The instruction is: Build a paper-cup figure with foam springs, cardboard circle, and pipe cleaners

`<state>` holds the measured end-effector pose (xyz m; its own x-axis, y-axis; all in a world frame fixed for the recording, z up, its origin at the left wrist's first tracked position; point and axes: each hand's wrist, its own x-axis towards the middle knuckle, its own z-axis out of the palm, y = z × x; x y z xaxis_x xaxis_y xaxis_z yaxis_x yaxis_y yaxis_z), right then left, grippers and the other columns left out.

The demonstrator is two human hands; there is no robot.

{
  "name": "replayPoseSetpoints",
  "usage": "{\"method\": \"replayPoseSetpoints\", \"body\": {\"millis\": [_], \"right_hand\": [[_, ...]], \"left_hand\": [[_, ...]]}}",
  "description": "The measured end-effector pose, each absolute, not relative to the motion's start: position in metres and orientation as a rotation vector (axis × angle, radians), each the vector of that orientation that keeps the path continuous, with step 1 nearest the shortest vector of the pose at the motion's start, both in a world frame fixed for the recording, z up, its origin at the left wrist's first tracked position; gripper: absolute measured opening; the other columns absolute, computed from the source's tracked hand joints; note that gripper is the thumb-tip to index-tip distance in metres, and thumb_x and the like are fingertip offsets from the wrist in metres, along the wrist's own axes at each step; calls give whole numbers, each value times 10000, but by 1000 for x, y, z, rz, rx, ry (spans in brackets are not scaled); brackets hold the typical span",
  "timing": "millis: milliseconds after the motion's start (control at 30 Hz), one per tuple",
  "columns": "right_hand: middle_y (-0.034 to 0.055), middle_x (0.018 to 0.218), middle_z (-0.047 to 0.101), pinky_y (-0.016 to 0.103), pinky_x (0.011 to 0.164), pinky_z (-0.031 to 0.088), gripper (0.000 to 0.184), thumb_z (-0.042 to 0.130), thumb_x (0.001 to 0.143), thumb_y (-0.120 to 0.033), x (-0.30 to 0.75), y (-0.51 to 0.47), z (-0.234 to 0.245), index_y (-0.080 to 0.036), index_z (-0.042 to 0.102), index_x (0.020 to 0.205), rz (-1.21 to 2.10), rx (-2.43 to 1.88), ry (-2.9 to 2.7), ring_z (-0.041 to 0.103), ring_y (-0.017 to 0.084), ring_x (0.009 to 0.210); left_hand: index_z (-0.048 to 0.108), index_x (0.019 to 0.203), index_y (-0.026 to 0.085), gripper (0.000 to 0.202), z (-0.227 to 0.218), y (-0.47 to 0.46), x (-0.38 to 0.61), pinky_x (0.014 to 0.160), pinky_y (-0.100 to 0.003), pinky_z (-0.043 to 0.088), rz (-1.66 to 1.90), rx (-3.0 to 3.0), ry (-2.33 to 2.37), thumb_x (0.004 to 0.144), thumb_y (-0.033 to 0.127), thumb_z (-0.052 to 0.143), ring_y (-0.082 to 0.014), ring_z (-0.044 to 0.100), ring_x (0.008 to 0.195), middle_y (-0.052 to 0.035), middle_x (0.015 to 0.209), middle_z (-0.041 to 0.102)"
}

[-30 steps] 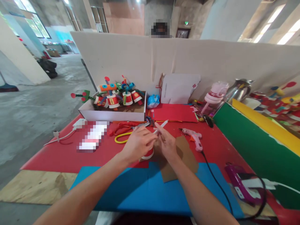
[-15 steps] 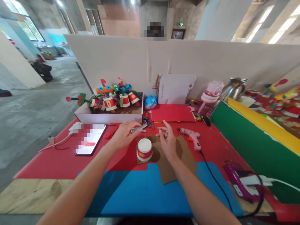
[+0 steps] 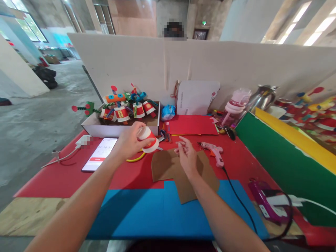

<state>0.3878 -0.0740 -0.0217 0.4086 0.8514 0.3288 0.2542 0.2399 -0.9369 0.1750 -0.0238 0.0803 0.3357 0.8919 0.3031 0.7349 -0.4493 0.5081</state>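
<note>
My left hand is closed around a red and white paper cup, which tilts above the red table covering. Over the brown cardboard pieces hovers my right hand; its fingers are loosely bent and apart, with nothing visible in them. Under the left hand a yellow curved strip shows on the table. A pink glue gun lies to the right of my right hand. Coiled dark strips lie just behind the cup.
A white box at the back left holds several paper-cup figures. A phone lies left. Red sheets, a pink bottle and a steel jug stand behind. A green board edges the right, near a purple device.
My left hand has taken hold of the paper cup, lifted it off the cardboard and carried it left and back, tilting it. The right hand has barely moved.
</note>
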Motion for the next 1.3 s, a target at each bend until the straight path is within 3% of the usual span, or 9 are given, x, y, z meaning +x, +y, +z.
{"method": "replayPoseSetpoints", "body": {"millis": [300,433,567,700,867,933,1000,1133,1300], "right_hand": [[40,820,721,269,601,549,233,469,899,-319,386,-76,-23,-221,649,1011,531,-1340,-1264,675,144,632],[43,820,721,263,591,546,235,463,901,-313,384,-77,-22,-223,654,1005,530,-1341,-1267,673,143,628],[36,792,710,263,586,544,239,463,899,-312,384,-76,-24,-222,658,1003,539,-1338,-1284,667,143,620],[36,788,707,271,601,549,243,467,895,-317,387,-74,-26,-223,653,1019,538,-1349,-1272,667,146,627],[46,812,719,265,585,544,243,466,890,-316,388,-73,-26,-212,654,1003,554,-1355,-1226,669,145,615],[42,807,721,262,582,541,239,468,885,-311,387,-73,-25,-214,656,997,569,-1346,-1223,666,143,605],[36,797,721,261,585,539,238,471,880,-312,386,-73,-25,-217,656,997,583,-1338,-1230,667,143,607],[45,821,726,264,588,535,245,473,873,-324,387,-74,-24,-217,663,984,588,-1351,-1241,671,150,622],[48,817,724,277,595,534,242,480,864,-337,388,-74,-24,-223,666,968,604,-1340,-1229,669,158,626]], "left_hand": [[475,1175,221,472,91,47,180,922,-447,458,1271,2375,1750,755,336,658,-328,547,1129,-120,1213,549],[428,1222,215,524,91,64,183,938,-431,462,1353,2389,1632,758,319,648,-282,538,1132,-107,1219,539],[477,1197,209,521,80,80,190,890,-422,467,969,2472,1728,719,301,663,-314,558,1107,-125,1208,555],[586,1070,187,348,76,96,196,842,-395,458,363,2450,1757,780,376,615,-321,602,1021,-135,1081,643],[649,991,194,299,83,61,200,844,-382,433,761,2695,1661,893,385,441,-279,583,993,-120,1032,669],[674,859,201,332,78,37,202,742,-336,440,647,2746,1482,919,331,375,-228,603,802,-81,829,674],[691,807,208,310,65,19,205,715,-330,427,364,2828,1333,891,241,395,-227,596,765,-73,747,662],[705,869,192,223,33,10,208,778,-350,408,86,3003,1232,838,153,488,-274,578,951,-104,846,668],[676,840,170,209,20,17,201,787,-358,416,190,2970,1328,881,146,473,-272,589,943,-120,923,642]]}}
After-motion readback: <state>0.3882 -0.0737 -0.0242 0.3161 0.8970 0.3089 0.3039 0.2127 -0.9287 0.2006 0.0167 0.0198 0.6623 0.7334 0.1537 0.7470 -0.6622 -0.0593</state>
